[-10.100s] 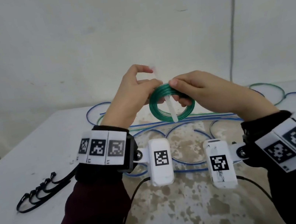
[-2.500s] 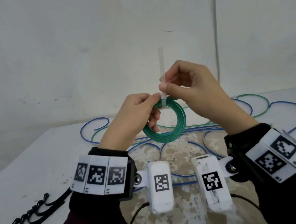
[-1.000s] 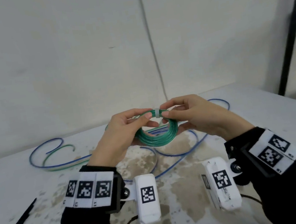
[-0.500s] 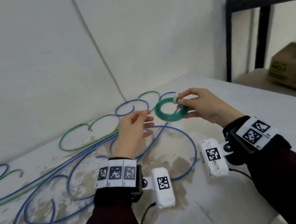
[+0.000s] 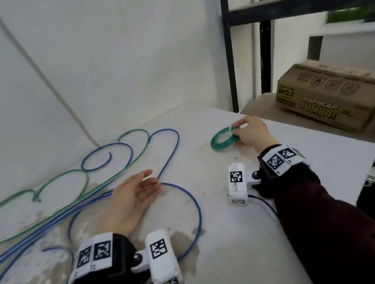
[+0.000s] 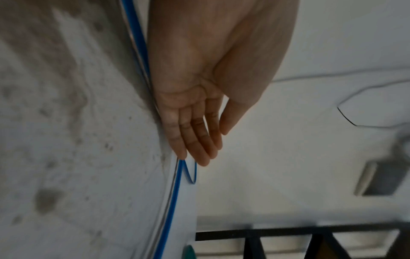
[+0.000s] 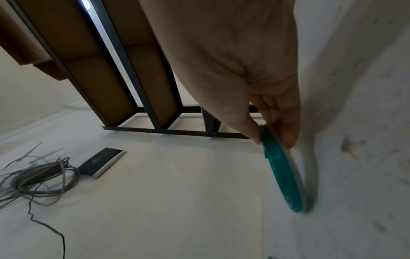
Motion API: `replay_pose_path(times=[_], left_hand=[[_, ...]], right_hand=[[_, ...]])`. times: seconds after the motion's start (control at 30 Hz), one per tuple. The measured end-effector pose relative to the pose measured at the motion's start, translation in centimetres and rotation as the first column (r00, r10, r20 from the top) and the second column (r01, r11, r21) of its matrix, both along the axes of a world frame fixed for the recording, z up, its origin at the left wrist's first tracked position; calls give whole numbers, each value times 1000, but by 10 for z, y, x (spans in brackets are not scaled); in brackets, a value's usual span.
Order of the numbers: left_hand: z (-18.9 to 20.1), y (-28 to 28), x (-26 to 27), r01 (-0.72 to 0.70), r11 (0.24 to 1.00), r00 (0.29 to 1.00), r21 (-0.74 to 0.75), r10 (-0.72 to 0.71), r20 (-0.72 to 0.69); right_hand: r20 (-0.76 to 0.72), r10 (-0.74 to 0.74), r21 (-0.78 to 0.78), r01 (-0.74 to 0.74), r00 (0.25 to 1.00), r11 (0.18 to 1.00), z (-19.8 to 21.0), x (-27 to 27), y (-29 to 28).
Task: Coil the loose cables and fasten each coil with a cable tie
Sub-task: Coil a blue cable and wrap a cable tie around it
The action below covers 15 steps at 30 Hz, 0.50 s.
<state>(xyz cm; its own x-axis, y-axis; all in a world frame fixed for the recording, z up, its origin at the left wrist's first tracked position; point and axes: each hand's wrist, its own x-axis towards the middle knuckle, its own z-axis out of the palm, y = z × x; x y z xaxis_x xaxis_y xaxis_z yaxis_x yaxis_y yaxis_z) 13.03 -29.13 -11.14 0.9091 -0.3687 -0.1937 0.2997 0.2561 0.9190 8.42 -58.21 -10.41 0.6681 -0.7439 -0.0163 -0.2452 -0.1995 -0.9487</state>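
Nearest the camera, the left hand lies palm up with fingers straight and relaxed, holding nothing, its edge against a loose blue cable that loops across the stained white surface. In the left wrist view, the fingers lie close together, with the blue cable running alongside the little finger. Farther out and to the right, the right hand pinches the green coil between thumb and fingers at its near rim, where a pale cable tie wraps the strands; the coil's far edge sits low at the surface, though whether it touches cannot be told. The right wrist view shows the same pinch on the coil, seen edge-on and blurred. Beyond the left hand, more loose green cable and blue cable curl toward the wall. At the far right, a cardboard box rests on a dark metal shelf.
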Motion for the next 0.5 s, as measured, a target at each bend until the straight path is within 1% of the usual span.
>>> replay_pose_path(times=[0.07, 0.1, 0.2, 0.3, 0.33, 0.37, 0.43, 0.47, 0.5], left_hand=[[-4, 4, 3, 19, 998, 999, -62, -22, -47], [-6, 6, 5, 22, 996, 998, -87, -27, -62], [-7, 11, 8, 7, 986, 994, -169, -26, -108], [-7, 14, 8, -5, 977, 990, -213, -25, -142], [-7, 14, 7, -9, 976, 989, -217, -24, -146], [-6, 15, 6, -11, 976, 989, -219, -22, -147], [-2, 16, 4, -8, 981, 990, -196, -20, -142], [1, 16, 3, 1, 986, 991, -167, -23, -130], [3, 17, 3, 15, 992, 993, -126, -29, -110]], right_hand=[[-172, 49, -179, -80, 984, 981, 0, 0, -1], [-229, 68, -221, -120, 971, 968, 0, 0, -2], [-311, 128, -239, -208, 942, 949, 0, 2, 1], [-388, 120, -276, -239, 914, 931, 2, 2, 3], [-388, 104, -297, -232, 916, 926, 5, 1, 3], [-352, 92, -317, -211, 932, 925, 9, 0, 6], [-180, 100, -318, -154, 979, 936, 17, -2, 16], [-83, 132, -282, -151, 988, 947, 21, -1, 24], [-23, 191, -215, -192, 981, 958, 25, 1, 34]])
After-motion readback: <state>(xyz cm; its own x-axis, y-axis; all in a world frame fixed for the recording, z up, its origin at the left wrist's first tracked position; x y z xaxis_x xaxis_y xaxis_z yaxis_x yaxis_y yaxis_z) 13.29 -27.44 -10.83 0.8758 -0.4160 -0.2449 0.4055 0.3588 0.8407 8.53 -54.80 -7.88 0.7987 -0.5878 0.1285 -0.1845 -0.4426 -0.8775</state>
